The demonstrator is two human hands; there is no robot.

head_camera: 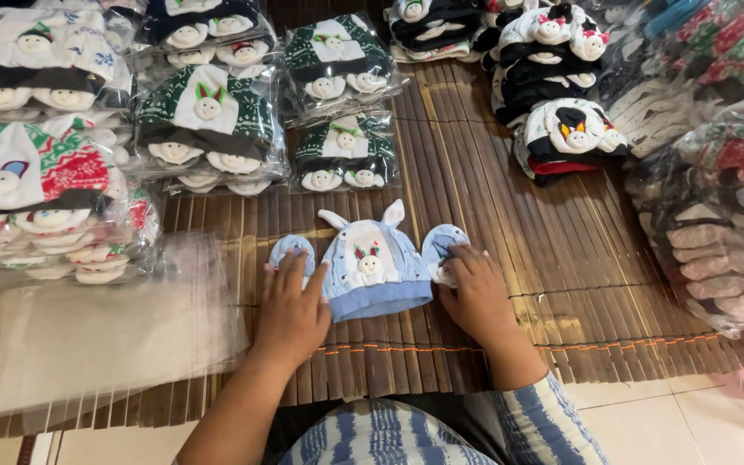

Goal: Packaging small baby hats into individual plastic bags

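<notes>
Blue baby hat (pixel 375 271) is lying flat on the bamboo mat (pixel 510 258), with the left hand (pixel 293 312) spread open pinning one mitten (pixel 292 250) and the right hand (pixel 475 297) pressing the other mitten (pixel 441 245), probably lining the set up neatly.

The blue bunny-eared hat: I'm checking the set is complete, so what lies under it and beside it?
The blue hat lies on the bamboo mat. A small blue piece shows under each hand: left hand, right hand. Anything beneath the hat is covered.

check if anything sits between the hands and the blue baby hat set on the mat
Nothing visible does. The left hand rests on one blue mitten beside the blue hat, and the right hand touches the other mitten.
</notes>
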